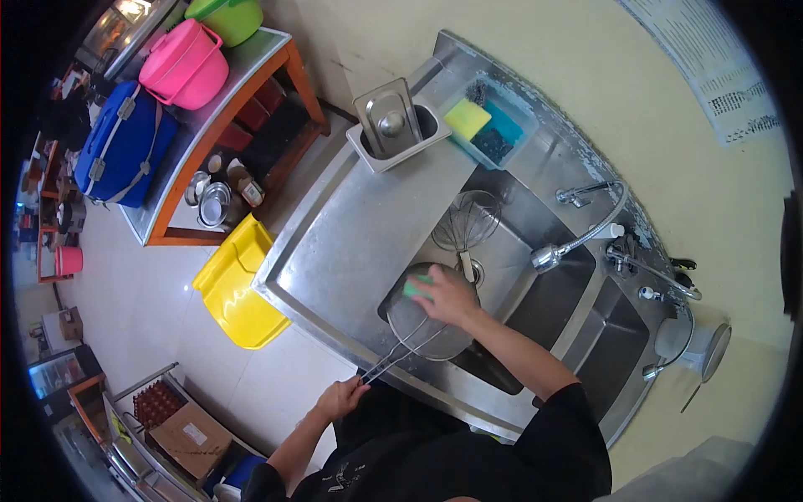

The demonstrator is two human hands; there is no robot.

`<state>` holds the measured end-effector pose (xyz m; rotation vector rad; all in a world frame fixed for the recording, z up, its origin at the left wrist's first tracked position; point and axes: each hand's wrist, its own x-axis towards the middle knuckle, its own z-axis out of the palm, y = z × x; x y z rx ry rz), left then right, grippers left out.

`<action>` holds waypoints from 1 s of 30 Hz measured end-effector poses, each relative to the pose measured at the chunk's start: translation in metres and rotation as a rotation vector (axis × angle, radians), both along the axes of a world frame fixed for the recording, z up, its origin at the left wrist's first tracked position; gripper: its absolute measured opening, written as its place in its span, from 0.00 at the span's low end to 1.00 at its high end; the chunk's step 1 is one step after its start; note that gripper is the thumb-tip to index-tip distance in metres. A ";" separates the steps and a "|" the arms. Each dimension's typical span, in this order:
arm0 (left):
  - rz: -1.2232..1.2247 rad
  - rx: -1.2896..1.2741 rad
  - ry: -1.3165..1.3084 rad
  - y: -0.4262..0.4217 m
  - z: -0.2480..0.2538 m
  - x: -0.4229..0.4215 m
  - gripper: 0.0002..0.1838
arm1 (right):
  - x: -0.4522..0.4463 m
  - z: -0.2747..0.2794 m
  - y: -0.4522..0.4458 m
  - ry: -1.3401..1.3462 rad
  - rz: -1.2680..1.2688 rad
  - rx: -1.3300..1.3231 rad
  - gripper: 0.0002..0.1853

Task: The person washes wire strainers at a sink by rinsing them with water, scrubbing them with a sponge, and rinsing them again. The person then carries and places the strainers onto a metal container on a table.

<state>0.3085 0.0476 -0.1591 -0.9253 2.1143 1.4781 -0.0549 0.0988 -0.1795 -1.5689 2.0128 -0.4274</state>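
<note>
My left hand is closed round the wire handle of a mesh strainer, near the sink's front edge. The strainer's round bowl is over the left basin of the steel sink. Inside the bowl, my right hand presses a green scouring sponge against the mesh, its fingers bent over the sponge. A balloon whisk lies in the same basin, just beyond the strainer. Part of the strainer's far side is hidden by my right hand.
A plastic tub with a yellow sponge and scourers stands behind the basin. Left of it is a steel pan with a lid tilted in it. A flexible faucet reaches over the sink. A yellow plastic lid or bin is left of the counter.
</note>
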 end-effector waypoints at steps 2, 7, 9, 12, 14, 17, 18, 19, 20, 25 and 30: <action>-0.017 -0.015 -0.017 0.001 0.004 -0.002 0.17 | 0.014 0.014 0.003 -0.057 0.117 -0.035 0.23; -0.079 -0.125 -0.047 -0.001 0.011 -0.010 0.19 | -0.021 -0.047 0.003 0.127 -0.063 0.209 0.23; -0.106 -0.158 -0.037 -0.001 0.006 -0.008 0.20 | -0.016 -0.049 0.005 0.064 -0.099 0.225 0.20; -0.089 -0.150 -0.060 0.010 0.001 -0.002 0.20 | 0.013 0.015 0.004 0.005 0.060 0.131 0.19; -0.072 -0.144 -0.079 0.015 0.002 -0.002 0.20 | 0.017 0.042 0.006 -0.047 0.153 0.028 0.19; -0.058 -0.156 -0.088 0.020 0.006 -0.004 0.19 | -0.028 -0.002 0.006 0.072 -0.024 0.277 0.20; -0.065 -0.164 -0.087 0.020 0.005 -0.002 0.20 | -0.038 -0.030 0.015 0.096 -0.122 0.277 0.20; -0.067 -0.176 -0.087 0.019 0.004 -0.002 0.20 | -0.051 -0.063 0.021 0.120 -0.216 0.272 0.20; -0.062 -0.172 -0.089 0.019 0.000 -0.003 0.20 | -0.058 -0.080 0.020 0.140 -0.306 0.265 0.19; -0.131 -0.156 -0.111 0.018 -0.002 -0.004 0.21 | 0.033 0.048 -0.005 0.058 0.042 0.254 0.16; -0.022 -0.139 -0.070 0.027 -0.004 -0.017 0.21 | -0.017 0.007 0.016 0.092 -0.025 0.182 0.18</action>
